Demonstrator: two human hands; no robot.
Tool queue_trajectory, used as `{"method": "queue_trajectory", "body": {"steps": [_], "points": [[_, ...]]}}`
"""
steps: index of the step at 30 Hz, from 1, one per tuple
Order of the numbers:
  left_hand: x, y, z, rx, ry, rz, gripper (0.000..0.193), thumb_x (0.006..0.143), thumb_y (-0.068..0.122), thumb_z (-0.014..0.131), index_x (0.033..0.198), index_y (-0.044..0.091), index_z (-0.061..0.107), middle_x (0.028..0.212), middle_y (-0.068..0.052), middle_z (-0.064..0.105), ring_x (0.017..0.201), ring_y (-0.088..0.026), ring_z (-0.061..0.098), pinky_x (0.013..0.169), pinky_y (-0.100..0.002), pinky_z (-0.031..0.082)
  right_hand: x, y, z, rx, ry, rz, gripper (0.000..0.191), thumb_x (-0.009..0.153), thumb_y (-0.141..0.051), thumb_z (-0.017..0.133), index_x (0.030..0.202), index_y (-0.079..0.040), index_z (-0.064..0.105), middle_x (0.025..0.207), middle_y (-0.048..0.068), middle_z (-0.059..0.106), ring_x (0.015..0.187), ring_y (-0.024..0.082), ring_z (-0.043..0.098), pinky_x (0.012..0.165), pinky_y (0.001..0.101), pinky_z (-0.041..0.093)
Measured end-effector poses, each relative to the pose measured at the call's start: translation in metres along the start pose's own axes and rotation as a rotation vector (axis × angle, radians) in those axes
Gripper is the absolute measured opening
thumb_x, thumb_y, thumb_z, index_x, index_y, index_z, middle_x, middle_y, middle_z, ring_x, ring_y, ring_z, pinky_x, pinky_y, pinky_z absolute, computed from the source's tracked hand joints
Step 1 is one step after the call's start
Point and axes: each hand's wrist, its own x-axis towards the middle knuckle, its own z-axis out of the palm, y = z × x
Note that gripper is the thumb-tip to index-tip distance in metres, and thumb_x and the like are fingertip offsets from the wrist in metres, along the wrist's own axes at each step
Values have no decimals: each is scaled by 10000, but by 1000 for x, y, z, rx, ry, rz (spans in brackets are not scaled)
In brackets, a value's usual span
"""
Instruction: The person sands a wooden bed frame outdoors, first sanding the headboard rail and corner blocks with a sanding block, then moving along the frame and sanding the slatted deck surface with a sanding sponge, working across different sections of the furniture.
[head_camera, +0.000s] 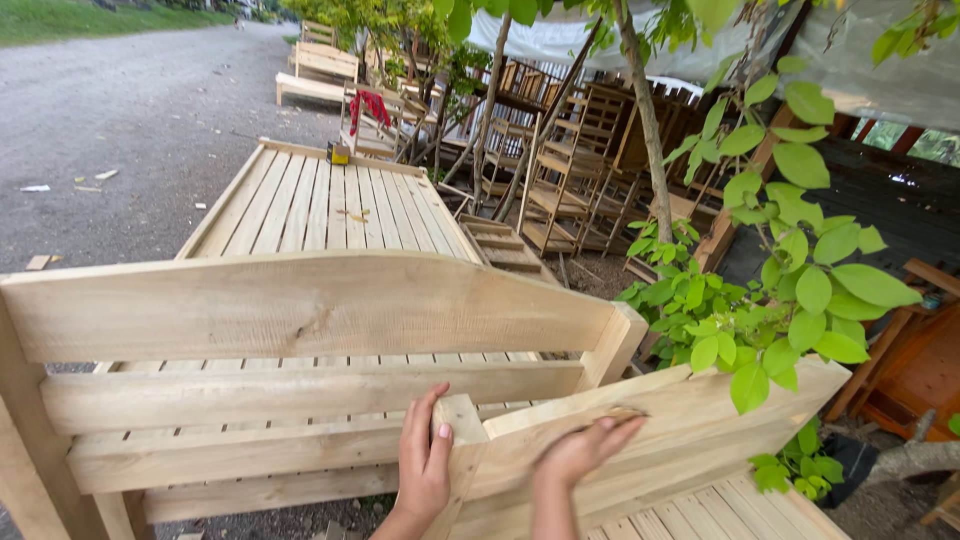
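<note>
My left hand (424, 468) rests flat against the corner post of a pale wooden bed headboard (700, 420) close in front of me, fingers up along the post. On the face of that headboard, near its top edge, my right hand (585, 450) presses with fingers together and slightly curled. Neither hand holds a loose object. Just beyond stands another raw-wood headboard (300, 305) with a curved top rail and horizontal slats, joined to a slatted bed frame (320, 200).
Leafy branches (780, 290) hang over the near headboard at the right. Stacked wooden chairs and shelves (570, 170) stand behind thin tree trunks. A gravel road (110, 110) runs along the left. More wooden furniture (320, 70) sits far back.
</note>
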Motion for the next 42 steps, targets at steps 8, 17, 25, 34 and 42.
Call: {"method": "queue_trajectory", "body": {"steps": [8, 17, 25, 34, 42], "points": [[2, 5, 1, -24, 20, 33, 452, 950, 171, 485, 1357, -20, 537, 1302, -185, 614, 1201, -328, 591, 1059, -380, 421, -143, -5, -22, -468, -286, -490, 616, 1094, -429, 361, 1575, -51, 291, 1653, 249, 207, 1546, 368, 218, 1246, 491, 213], [3, 4, 3, 20, 34, 2, 446, 950, 199, 492, 1335, -14, 562, 1244, -170, 626, 1160, -317, 600, 1038, -374, 428, -25, 26, -17, -403, -97, -89, 791, 1083, -494, 227, 1606, 69, 39, 1707, 276, -39, 1600, 398, -41, 1281, 506, -14], [3, 5, 3, -1, 30, 3, 442, 949, 199, 491, 1329, -13, 564, 1232, -170, 630, 1137, -308, 612, 1016, -367, 444, -90, 18, -19, -450, -421, -592, 761, 1100, -437, 251, 1603, 84, 17, 1707, 271, -14, 1596, 438, -31, 1288, 499, -5], [3, 4, 3, -8, 23, -15, 443, 938, 192, 499, 1325, -14, 568, 1210, -166, 626, 1126, -298, 609, 1019, -359, 435, -22, 31, -18, -410, -109, 25, 866, 1042, -578, 181, 1591, 65, -6, 1704, 242, -80, 1595, 369, -78, 1270, 463, -54], [2, 4, 2, -16, 20, -21, 441, 954, 192, 492, 1337, -18, 556, 1211, -175, 624, 1116, -306, 611, 1011, -363, 440, -60, -2, 4, -510, -386, -456, 785, 1070, -502, 179, 1619, 39, 31, 1719, 249, -37, 1600, 403, -64, 1273, 539, -53]]}}
